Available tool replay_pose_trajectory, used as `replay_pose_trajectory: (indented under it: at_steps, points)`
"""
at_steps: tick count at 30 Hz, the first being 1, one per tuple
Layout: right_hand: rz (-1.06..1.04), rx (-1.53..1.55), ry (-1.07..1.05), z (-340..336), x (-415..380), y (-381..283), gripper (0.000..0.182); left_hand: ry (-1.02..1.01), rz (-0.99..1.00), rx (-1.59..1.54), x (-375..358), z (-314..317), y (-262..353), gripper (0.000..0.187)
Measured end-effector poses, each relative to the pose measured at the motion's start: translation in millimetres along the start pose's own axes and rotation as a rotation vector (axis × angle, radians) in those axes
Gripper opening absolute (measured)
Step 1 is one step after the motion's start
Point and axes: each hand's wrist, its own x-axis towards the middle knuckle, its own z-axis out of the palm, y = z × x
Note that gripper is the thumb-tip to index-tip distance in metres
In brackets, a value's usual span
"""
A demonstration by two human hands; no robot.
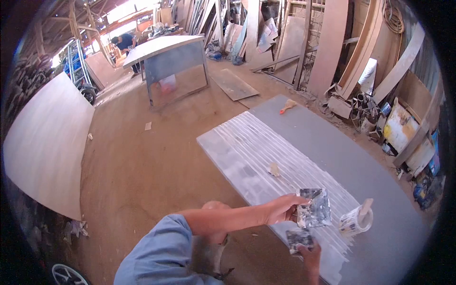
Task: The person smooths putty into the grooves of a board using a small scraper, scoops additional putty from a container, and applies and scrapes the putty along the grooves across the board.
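Note:
My left hand [285,209] stretches in from the left, its fingers closed on the edge of a square plate [314,209] smeared with dark and white filler. Just below it, my right hand [309,256] grips a smaller flat scraper [299,239], also smeared and slightly blurred. Both are held above a large grey panel [380,199] with a band of whitish ridged stripes [285,152] along it. To the right of the plate, a splattered white can [356,221] stands on the panel with a flat stick in it. A small crumpled beige piece [273,169] lies on the stripes.
A brush [287,106] with an orange tip lies at the panel's far end. Farther off stand a white-topped table frame [175,61] and a bending person [124,42]. A pale sheet [47,147] leans at left. Boards [327,52] and scrap line the right wall.

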Motion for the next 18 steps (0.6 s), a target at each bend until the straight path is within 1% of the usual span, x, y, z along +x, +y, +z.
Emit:
replay_pose_trajectory:
  at_steps: [2,4,5,6,8,9,11,12,15,17,18]
  points:
    - [-0.024,-0.017,-0.04,8.8,-9.3,5.7,0.035,-0.001,0.029,-0.037,-7.4,0.6,-6.0,0.033]
    - [-0.093,0.002,-0.071,21.0,-22.8,1.2,0.033,-0.003,0.066,-0.038,-13.7,3.2,-7.6,0.031]
    - [-0.121,-0.171,-0.058,23.0,-39.2,-11.4,0.03,-0.001,0.06,-0.042,-23.2,7.7,-2.9,0.031]
    - [-0.116,-0.176,-0.054,23.1,-51.0,-14.6,0.03,-0.008,0.058,-0.056,-31.2,13.3,1.2,0.031]
    - [-0.142,-0.133,-0.02,19.8,-70.4,-11.7,0.028,-0.021,0.053,-0.075,-42.9,23.6,3.7,0.03]
    - [-0.138,-0.141,-0.017,18.1,-81.7,-20.5,0.028,-0.013,0.069,-0.092,-46.6,28.8,3.9,0.03]
    - [-0.128,-0.26,0.039,12.8,-111.1,-43.2,0.028,0.015,0.078,-0.108,-56.7,40.9,3.6,0.03]
    - [-0.121,-0.27,0.042,7.1,-119.6,-45.8,0.028,0.012,0.076,-0.119,-61.8,46.7,5.2,0.03]
    - [-0.082,-0.205,0.101,-10.0,-134.3,-42.7,0.026,0.019,0.091,-0.114,-70.6,54.4,6.8,0.029]
    - [-0.191,-0.216,0.206,-17.1,-146.7,-46.1,0.023,0.043,0.095,-0.12,-77.8,61.1,3.5,0.029]
    - [-0.186,-0.216,0.215,-28.4,-149.3,-46.1,0.023,0.069,0.109,-0.128,-81.2,66.1,2.2,0.029]
